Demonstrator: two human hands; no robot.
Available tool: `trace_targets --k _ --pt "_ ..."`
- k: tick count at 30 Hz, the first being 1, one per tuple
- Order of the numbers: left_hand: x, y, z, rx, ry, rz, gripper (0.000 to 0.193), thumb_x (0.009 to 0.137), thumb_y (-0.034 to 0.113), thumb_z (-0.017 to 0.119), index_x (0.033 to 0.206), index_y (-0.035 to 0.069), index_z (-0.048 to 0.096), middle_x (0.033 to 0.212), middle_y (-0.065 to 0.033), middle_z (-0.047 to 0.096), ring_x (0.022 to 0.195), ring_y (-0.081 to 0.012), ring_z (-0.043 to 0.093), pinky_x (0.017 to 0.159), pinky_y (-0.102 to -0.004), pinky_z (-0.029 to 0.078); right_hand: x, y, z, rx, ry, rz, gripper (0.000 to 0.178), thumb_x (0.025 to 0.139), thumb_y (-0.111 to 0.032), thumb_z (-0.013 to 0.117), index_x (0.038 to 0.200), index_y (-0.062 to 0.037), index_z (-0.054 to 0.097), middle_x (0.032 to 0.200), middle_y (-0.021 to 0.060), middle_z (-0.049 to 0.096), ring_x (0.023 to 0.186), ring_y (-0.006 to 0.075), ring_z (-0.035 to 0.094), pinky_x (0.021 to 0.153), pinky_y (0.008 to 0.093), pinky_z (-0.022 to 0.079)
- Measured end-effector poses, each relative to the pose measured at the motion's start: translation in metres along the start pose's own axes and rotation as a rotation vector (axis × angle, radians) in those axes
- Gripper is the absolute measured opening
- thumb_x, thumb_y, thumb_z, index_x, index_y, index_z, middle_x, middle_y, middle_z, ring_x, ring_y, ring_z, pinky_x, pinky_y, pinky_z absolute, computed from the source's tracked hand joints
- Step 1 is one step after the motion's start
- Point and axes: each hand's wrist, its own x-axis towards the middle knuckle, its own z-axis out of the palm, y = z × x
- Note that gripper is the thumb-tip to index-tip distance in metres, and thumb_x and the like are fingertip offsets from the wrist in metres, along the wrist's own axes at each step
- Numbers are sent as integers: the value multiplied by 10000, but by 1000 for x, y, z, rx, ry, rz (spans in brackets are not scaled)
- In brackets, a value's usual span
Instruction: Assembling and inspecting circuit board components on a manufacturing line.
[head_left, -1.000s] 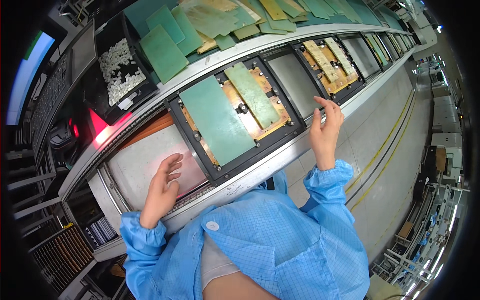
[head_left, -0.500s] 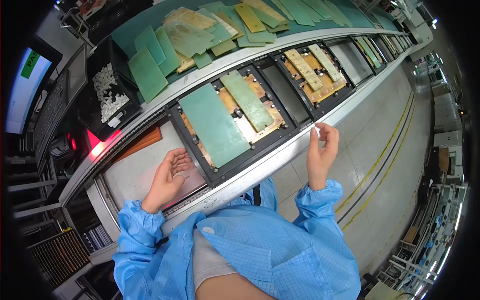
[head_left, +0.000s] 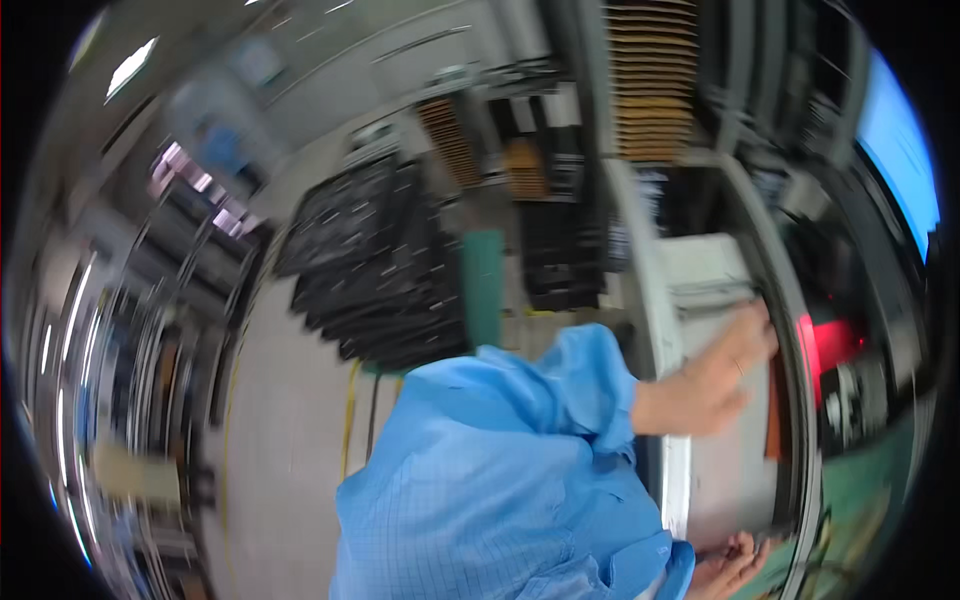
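Observation:
My left hand [head_left: 708, 385] reaches over a pale flat surface [head_left: 715, 470] inside the conveyor, its fingers bent toward the far rail. Motion smears it, and no held thing can be made out. At the lower edge my right hand [head_left: 728, 572] shows only in part, close to a dark edge that crosses the conveyor. Its fingers are partly bent and blurred; whether they grip anything is unclear. A long conveyor rail [head_left: 676, 490] runs past my blue sleeve [head_left: 590, 390]. An orange-brown strip [head_left: 774, 410] lies along the far rail.
Stacked black frames [head_left: 375, 260] stand on the floor, with a green panel [head_left: 483, 285] beside them. A rack of orange-edged boards [head_left: 652, 85] rises near the conveyor's end. Red light [head_left: 830, 345] glows beyond the far rail, below a screen [head_left: 898, 160].
My view has swung far left, and the boards in black frames have left the picture. The conveyor now runs up the right side. The white bit in my right hand no longer shows.

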Motion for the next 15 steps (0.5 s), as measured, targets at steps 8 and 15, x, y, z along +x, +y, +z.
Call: trace_targets --k 8,15 --pt "-263 26 -381 1265 1514 -1169 914 886 514 645 1489 -81 302 1574 -387 56 1464 -554 -38 1178 -617 15 12 58 26 -20 -342 -84 177 988 -44 543 1028 109 622 801 184 604 688 216 554 657 308 466" --pt "-301 16 -430 664 1562 -1468 966 750 627 742 1411 -34 496 1582 -380 74 1456 -551 -91 1167 -614 9 11 43 26 150 -352 152 214 978 -30 546 1157 88 531 783 166 603 699 208 532 637 324 428"
